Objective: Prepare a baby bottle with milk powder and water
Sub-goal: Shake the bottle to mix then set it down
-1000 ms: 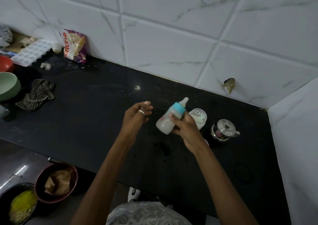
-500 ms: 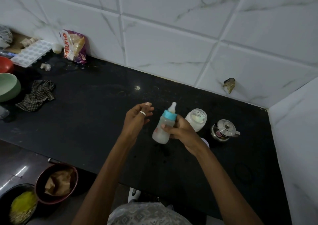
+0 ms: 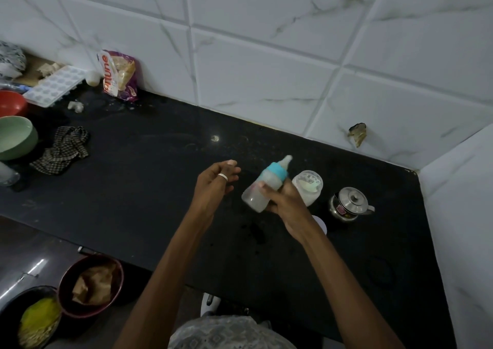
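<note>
My right hand [image 3: 284, 201] grips a baby bottle [image 3: 262, 185] with a blue collar and a pale teat, above the black counter [image 3: 149, 177]. The bottle is tilted, teat up and to the right, and holds cloudy white liquid. My left hand [image 3: 214, 183] hovers just left of it, fingers loosely curled, a ring on one finger, holding nothing. Behind my right hand stands an open clear jar of white milk powder [image 3: 308, 187] with a scoop inside. A small steel kettle [image 3: 349, 204] sits to its right. A white lid [image 3: 320, 223] peeks out below my right wrist.
At the counter's left end lie a checked cloth [image 3: 62, 149], a green bowl [image 3: 16, 137], a red bowl [image 3: 10, 103], an ice tray [image 3: 54, 85] and a snack bag [image 3: 118, 75]. Below the edge sit a dark bowl with paper [image 3: 90, 286] and a bowl of yellow food [image 3: 37, 319]. Tiled walls close the back and right.
The bottle in my right hand swung upright and left half a second ago, then tilted back to the right now. My left hand has stayed in place.
</note>
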Demonstrator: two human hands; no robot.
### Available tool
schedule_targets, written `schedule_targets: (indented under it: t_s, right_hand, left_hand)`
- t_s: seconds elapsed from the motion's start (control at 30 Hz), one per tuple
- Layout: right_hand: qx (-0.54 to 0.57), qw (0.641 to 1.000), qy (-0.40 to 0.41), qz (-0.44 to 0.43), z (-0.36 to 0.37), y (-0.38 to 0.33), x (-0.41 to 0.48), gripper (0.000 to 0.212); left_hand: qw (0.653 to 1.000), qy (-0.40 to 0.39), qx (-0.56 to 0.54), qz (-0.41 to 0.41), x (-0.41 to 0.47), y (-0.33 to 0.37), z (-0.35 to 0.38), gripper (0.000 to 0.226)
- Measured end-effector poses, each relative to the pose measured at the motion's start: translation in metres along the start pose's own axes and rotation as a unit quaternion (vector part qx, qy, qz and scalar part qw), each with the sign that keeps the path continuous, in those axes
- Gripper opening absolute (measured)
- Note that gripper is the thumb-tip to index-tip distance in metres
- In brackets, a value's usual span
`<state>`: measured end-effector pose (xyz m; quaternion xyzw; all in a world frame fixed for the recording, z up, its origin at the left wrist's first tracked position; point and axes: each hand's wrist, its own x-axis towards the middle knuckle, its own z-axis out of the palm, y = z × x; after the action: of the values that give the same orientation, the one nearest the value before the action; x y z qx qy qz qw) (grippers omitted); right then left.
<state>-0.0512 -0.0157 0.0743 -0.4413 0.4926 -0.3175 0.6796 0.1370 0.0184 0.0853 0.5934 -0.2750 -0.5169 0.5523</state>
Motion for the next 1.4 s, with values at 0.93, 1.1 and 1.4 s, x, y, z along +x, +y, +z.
schedule_targets:
  t_s: [0.93, 1.1, 1.4]
  right_hand:
    - [-0.110, 0.992, -0.066, 0.018, -0.006, 0.000, 0.008, 0.050]
    - [-0.006, 0.999, 0.039, -0.008, -0.001, -0.002, 0.010, 0.058]
    - [0.009, 0.999, 0.031, -0.001, -0.002, 0.000, 0.006, 0.055]
  left_hand:
    - [1.000, 0.001, -0.004, 0.005, 0.001, 0.001, 0.000, 0.017]
    - [1.000, 0.008, -0.008, 0.003, 0.002, 0.001, 0.000, 0.018]
    - [1.000, 0.009, -0.012, 0.006, 0.001, 0.001, 0.000, 0.020]
